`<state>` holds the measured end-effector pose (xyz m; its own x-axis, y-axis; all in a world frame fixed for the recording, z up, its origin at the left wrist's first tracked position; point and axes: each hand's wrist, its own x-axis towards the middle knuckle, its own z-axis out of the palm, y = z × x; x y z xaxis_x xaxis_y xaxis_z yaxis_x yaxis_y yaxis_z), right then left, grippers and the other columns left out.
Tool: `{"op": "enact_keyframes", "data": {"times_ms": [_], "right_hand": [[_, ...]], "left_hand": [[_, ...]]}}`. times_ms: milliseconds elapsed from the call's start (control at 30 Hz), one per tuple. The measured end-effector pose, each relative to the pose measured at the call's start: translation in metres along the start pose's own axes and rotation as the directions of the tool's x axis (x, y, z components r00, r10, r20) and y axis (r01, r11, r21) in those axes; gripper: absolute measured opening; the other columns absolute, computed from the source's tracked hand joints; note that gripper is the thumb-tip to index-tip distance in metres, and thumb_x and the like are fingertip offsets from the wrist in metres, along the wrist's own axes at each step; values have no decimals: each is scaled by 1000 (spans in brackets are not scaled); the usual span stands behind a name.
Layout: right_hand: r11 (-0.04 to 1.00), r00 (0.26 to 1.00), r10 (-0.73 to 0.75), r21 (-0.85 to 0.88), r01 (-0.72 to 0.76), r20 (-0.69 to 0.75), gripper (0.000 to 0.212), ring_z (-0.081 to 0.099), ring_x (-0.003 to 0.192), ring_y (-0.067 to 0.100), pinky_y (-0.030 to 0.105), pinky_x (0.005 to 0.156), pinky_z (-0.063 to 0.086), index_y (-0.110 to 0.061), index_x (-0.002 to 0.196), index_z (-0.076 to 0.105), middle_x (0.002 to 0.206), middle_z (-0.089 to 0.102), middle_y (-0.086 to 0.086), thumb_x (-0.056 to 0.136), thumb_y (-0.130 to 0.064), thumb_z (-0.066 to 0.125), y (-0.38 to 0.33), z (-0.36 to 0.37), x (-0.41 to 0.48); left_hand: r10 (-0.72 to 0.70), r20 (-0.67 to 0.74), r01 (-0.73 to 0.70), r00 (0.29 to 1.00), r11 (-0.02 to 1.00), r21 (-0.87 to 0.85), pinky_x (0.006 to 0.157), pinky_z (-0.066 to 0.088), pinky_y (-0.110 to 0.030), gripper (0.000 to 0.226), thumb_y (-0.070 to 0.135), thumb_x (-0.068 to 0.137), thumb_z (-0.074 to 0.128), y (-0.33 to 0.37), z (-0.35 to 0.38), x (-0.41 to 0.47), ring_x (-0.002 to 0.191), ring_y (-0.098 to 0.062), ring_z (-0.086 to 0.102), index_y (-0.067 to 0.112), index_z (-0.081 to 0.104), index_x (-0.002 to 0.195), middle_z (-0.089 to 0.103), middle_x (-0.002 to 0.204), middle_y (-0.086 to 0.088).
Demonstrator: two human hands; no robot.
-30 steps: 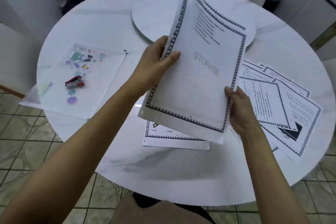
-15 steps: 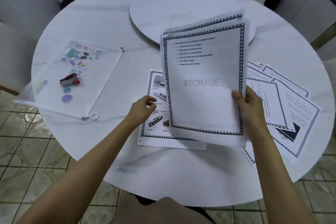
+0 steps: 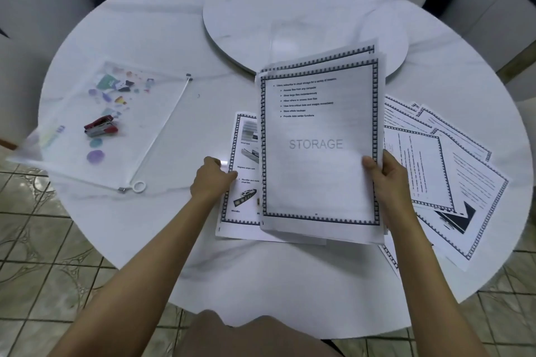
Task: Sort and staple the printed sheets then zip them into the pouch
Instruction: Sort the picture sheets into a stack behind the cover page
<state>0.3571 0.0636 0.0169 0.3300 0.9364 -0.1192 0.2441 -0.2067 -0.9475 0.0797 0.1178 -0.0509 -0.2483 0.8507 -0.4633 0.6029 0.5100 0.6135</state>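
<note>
Both our bare forearms reach forward, our right hand (image 3: 388,180) gripping the stack of sheets (image 3: 316,153) by its right edge, thumb on top, our left hand (image 3: 213,180) lower, fingers curled against a flat sheet (image 3: 246,182), can't tell if it's pinching.

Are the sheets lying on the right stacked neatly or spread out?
Spread out: the loose sheets overlap at differing angles, their corners fanned across the table.

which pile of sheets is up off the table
The stack with STORAGE on top, held at its right edge in the grip of the right hand; the other sheets lie on the table.
</note>
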Motion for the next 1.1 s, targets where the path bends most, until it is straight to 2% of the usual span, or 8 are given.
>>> {"op": "enact_keyframes", "data": {"times_ms": [167, 267, 433, 633, 733, 833, 967, 1100], "right_hand": [[1000, 1000, 22, -20, -22, 3, 17, 57, 82, 15, 38, 84, 48, -30, 86, 59, 84, 63, -6, 94, -17, 52, 8, 4, 8], [999, 999, 36, -32, -36, 12, 18, 58, 82, 14, 39, 86, 49, -30, 86, 59, 85, 64, -9, 94, -16, 52, 12, 2, 12], [997, 998, 55, -52, -55, 3, 18, 57, 87, 19, 45, 89, 48, -29, 84, 59, 89, 65, 4, 95, -18, 51, 14, -7, 16], [997, 998, 61, -54, -61, -15, 16, 60, 97, 36, 52, 92, 46, -27, 83, 58, 101, 65, 20, 95, -19, 51, 11, -11, 13], [997, 998, 52, -51, -54, -22, 14, 61, 95, 37, 52, 91, 46, -25, 85, 58, 105, 63, 24, 95, -18, 51, 10, -13, 13], [999, 999, 26, -34, -28, -45, 12, 55, 87, 21, 48, 88, 47, -25, 91, 57, 88, 63, 7, 95, -16, 51, 8, -14, 11], [999, 997, -6, -32, 3, -82, 8, 57, 82, 33, 57, 87, 46, -13, 95, 58, 94, 61, 27, 94, -18, 52, 5, -11, 9], [999, 994, -34, -25, 32, -101, 17, 56, 85, 44, 51, 83, 49, -5, 98, 57, 107, 57, 33, 94, -20, 53, -2, -7, 4]], "left_hand": [[35, 3, -34, 999, 995, -99, 83, 49, -35, 6, 17, 84, 62, 12, 6, -8, 88, -25, 58, 14, 57, 83, 57, 80, -1], [64, -16, -65, 998, 986, -154, 76, 47, -30, 18, 11, 86, 59, 18, 9, -11, 82, -22, 55, 14, 54, 68, 57, 73, 2], [-8, 48, 23, 999, 945, -326, 67, 51, -27, 16, 6, 81, 66, 24, 4, -11, 73, -18, 59, 8, 63, 97, 63, 90, -7], [-17, 101, 58, 995, 904, -424, 75, 55, -35, 32, 22, 76, 75, 20, -11, -10, 78, -24, 66, 3, 64, 99, 67, 91, -13], [36, 31, -19, 999, 906, -424, 75, 51, -36, 25, 25, 82, 69, 21, -23, -12, 76, -25, 61, 3, 64, 93, 64, 80, -9], [87, -87, -115, 992, 903, -414, 65, 50, -31, 17, 21, 90, 58, 19, -45, -12, 67, -24, 58, 12, 62, 75, 60, 69, -5], [187, -283, -268, 941, 922, -281, 89, 50, -41, 21, 19, 94, 50, 11, -84, -15, 95, -27, 63, 11, 64, 108, 67, 100, -10], [276, -345, -399, 897, 843, -361, 76, 54, -27, 21, 12, 96, 44, 11, -120, -24, 83, -21, 62, 9, 59, 112, 64, 93, -7]]}}
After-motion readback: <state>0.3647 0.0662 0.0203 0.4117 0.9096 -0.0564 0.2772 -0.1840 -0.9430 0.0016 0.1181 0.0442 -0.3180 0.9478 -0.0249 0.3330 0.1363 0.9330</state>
